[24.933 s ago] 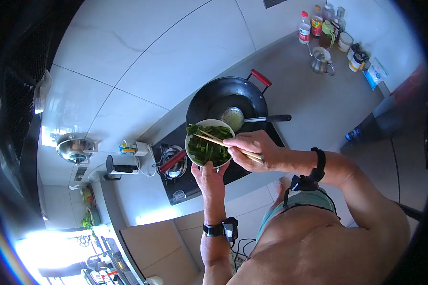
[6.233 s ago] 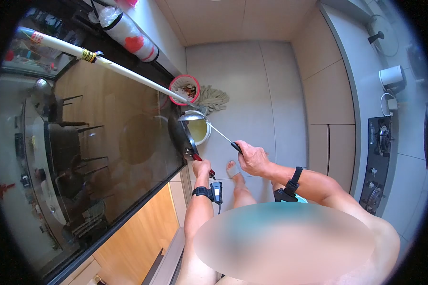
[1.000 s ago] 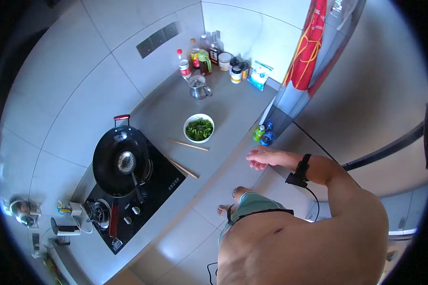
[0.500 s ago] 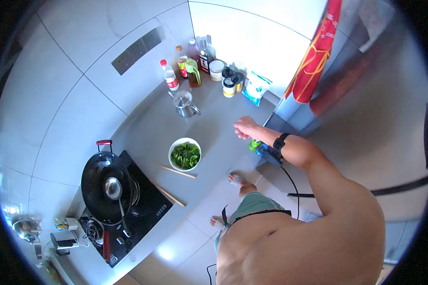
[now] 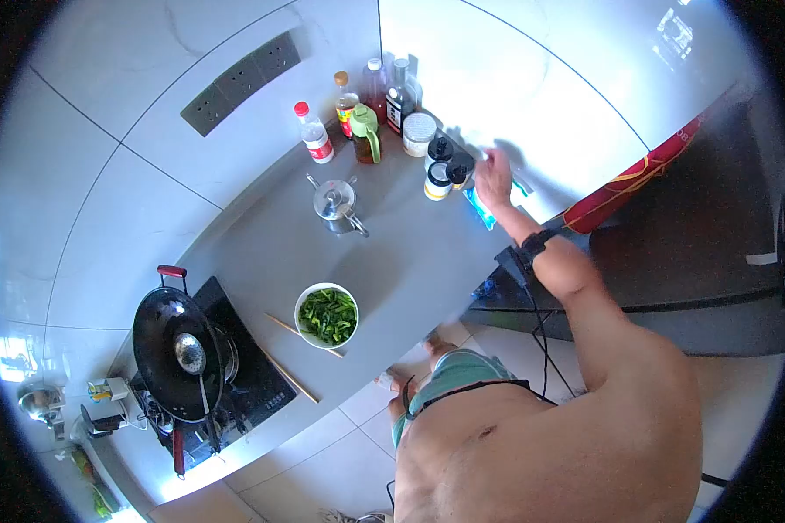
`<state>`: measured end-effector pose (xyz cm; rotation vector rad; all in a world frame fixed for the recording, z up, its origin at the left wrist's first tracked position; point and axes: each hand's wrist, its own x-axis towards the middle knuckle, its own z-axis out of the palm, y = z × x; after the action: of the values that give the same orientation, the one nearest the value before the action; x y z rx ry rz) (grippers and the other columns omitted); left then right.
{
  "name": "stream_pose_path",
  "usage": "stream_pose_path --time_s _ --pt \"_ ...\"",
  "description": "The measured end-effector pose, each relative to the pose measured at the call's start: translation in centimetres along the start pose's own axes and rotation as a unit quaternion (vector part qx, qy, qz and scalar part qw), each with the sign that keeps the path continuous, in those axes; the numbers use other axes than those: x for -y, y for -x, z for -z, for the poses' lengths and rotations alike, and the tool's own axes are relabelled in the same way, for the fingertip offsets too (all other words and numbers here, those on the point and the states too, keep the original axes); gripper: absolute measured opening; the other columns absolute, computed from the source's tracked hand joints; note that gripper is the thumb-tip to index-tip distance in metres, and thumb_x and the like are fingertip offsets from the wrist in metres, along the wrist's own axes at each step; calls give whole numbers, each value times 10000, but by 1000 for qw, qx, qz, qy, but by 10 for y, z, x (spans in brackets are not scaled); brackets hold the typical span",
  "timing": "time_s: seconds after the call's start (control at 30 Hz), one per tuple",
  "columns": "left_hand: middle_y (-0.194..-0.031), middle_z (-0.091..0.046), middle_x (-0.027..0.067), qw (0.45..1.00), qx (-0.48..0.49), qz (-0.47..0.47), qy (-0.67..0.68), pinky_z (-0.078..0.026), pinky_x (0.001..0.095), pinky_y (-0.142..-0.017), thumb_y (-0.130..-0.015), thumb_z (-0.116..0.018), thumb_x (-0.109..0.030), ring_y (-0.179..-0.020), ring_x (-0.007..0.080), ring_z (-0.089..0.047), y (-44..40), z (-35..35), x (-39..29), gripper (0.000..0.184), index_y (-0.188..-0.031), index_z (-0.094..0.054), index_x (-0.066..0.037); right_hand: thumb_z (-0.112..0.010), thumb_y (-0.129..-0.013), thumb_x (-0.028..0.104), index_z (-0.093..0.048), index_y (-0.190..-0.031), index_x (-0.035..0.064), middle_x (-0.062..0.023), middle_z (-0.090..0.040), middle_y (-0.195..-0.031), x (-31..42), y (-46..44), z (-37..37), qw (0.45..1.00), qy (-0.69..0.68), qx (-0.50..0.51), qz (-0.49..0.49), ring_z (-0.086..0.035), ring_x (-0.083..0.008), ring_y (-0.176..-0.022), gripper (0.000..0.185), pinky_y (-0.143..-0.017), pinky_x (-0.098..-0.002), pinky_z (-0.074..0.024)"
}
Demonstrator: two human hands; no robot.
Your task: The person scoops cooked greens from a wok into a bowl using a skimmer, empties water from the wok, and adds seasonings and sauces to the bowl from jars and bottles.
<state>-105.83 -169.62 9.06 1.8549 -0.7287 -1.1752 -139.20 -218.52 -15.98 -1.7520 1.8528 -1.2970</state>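
Observation:
My right hand [image 5: 494, 180], with a black band on its wrist, reaches over a blue and white packet [image 5: 480, 209] at the back right of the counter. The hand hides the packet's middle. Its fingers are blurred and partly bent, so I cannot tell whether they grip it. Just left of the hand stand several black-capped jars [image 5: 439, 181]. My left hand is out of view. Nearer to me on the counter sits a white bowl [image 5: 299, 324] of chopped leafy greens [image 5: 329, 316], beside a pair of chopsticks [image 5: 290, 373].
A black wok [image 5: 153, 331] with a skimmer [image 5: 190, 354] in it stands on the cooktop [image 5: 266, 397] at left. A metal pot [image 5: 334, 202] and several bottles [image 5: 314, 135] line the back. Red wrapped cloth [image 5: 615, 196] and cables [image 5: 541, 336] are at right.
My right hand has moved up and away from the counter's front edge to the packet. The view has shifted, and the bowl appears lower.

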Motion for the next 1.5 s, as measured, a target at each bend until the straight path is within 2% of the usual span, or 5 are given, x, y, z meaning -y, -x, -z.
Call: stream_pose_path --time_s 0.13,0.33,0.83,1.13,1.5 --pt "-850 -667 77 1000 -3 -3 -3 -493 287 -643 -802 -675 -38 -753 124 -622 -6 1 -8 225 -1024 -690 -8 -616 -848 388 -572 -1261 -40 -251 -620 -1242 78 -54 15 961 142 230 -61 -604 -371 -1174 597 -983 -444 -476" --pt "-845 -664 75 1000 -25 1 -8 -490 286 -640 -795 -673 -30 -750 121 -619 -9 5 -18 229 -1023 -689 -9 -683 -755 532 -701 -1022 -75 -250 -713 -1037 89 -99 -31 849 291 441 -8 -703 -372 -929 663 -824 -438 -547" --pt "-833 -658 69 993 -59 -92 -35 -484 282 -632 -779 -668 -8 -742 113 -610 7 19 -46 242 -1021 -687 -12 -721 -733 455 -690 -1097 -86 -251 -718 -1033 125 -123 -20 820 389 414 69 -714 -359 -962 653 -837 -435 -557" --pt "-1408 -528 200 969 -37 -185 -161 -471 443 -1036 -691 -869 -163 -1286 336 -538 -106 -66 20 906 -1463 -409 -50 -771 -725 367 -678 -1038 -4 -185 -717 -880 243 29 62 744 5 619 251 -701 -311 -764 495 -707 -371 -553" --pt "-1205 -631 190 972 -87 -182 -123 -516 436 -946 -677 -874 -139 -1125 366 -627 -104 -75 56 775 -1346 -493 -44 -758 -846 323 -620 -1172 -9 -216 -675 -1029 287 177 52 633 -225 713 200 -693 -349 -887 486 -750 -411 -572"
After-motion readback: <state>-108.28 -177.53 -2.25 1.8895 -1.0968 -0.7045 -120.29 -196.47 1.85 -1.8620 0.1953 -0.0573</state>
